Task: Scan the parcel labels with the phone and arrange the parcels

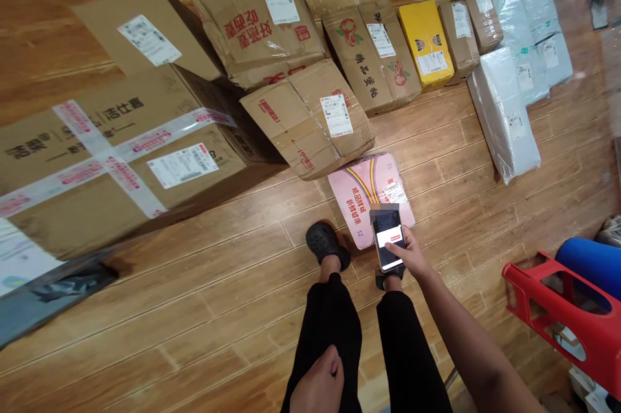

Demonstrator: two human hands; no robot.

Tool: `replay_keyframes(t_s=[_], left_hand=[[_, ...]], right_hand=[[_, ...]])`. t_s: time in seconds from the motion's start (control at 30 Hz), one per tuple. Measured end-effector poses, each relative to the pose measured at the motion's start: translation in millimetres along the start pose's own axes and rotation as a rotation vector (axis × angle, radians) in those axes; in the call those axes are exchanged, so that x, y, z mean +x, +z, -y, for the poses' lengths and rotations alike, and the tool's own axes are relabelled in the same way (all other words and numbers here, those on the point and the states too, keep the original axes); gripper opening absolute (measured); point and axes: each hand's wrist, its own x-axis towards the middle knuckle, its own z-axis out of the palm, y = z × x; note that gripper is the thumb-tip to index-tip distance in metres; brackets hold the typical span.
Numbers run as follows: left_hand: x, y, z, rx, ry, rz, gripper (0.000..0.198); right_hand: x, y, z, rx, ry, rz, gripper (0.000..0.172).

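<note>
My right hand (412, 254) grips a smartphone (388, 232), its thumb lying over the lit screen. A white panel with a small red patch shows on that screen. The phone is above a pink carton (356, 199) with a rainbow print and a white label, and hides part of it. Low in the view, my left hand (320, 380) is closed in a loose fist in front of my left thigh, with nothing visible in it. A brown carton (308, 118) with a shipping label lies just beyond the pink one.
Large taped cartons (116, 134) fill the left side. Further cartons, a yellow box (427, 44) and white wrapped parcels (504, 115) stretch along the back. A red plastic stool (572, 322) is at right, beside a blue cylinder (592, 264). My feet stand on the wooden floor (233, 257).
</note>
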Motion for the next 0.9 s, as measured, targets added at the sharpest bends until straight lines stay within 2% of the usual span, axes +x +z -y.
replay_keyframes(t_s=[0.27,0.37,0.57,0.8,0.9], left_hand=[[3.0,-19.5,-5.4,0.058,-0.020,0.111,0.036],[3.3,-17.7,-4.4,0.044,-0.026,0.124,0.034],[4.0,-9.7,1.2,-0.009,-0.029,0.068,0.029],[4.0,-18.9,-6.0,0.022,-0.040,0.127,0.031],[3.8,-10.0,-1.9,-0.017,-0.018,0.088,0.030]], right_hand=[[2.0,5.5,2.0,0.029,-0.010,-0.020,0.036],[2.7,4.9,0.2,0.040,-0.012,-0.032,0.036],[1.8,1.5,-4.4,0.058,0.000,-0.049,0.035],[-0.1,-3.0,-7.3,0.051,0.008,-0.048,0.036],[0.5,-4.9,-8.3,0.047,0.006,-0.048,0.036]])
